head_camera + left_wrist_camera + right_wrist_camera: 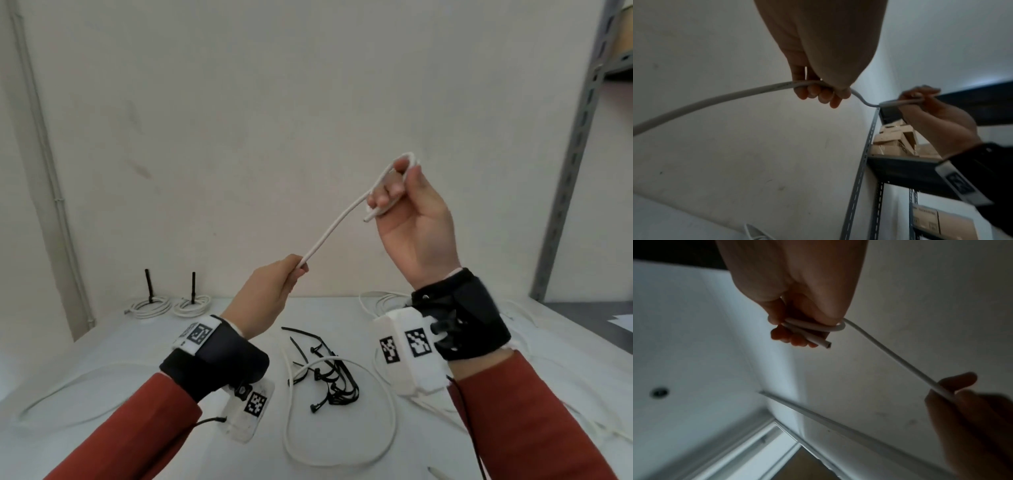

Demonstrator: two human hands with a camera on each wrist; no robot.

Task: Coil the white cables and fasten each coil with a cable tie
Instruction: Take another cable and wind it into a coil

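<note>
A white cable (334,230) stretches taut between my two raised hands above the table. My right hand (404,195) holds the cable's cut end, with one small loop wound round its fingers (813,326). My left hand (291,274) grips the same cable (715,99) lower down in a closed fist. The rest of the cable hangs down to a loose loop (342,411) on the table. A bunch of black cable ties (329,373) lies on the table between my forearms.
Two finished white coils (150,305) (193,305) sit round black pegs at the back left of the white table (102,359). More loose white cable (383,301) lies at the right. A grey metal shelf rack (579,144) with cardboard boxes (898,142) stands at the right.
</note>
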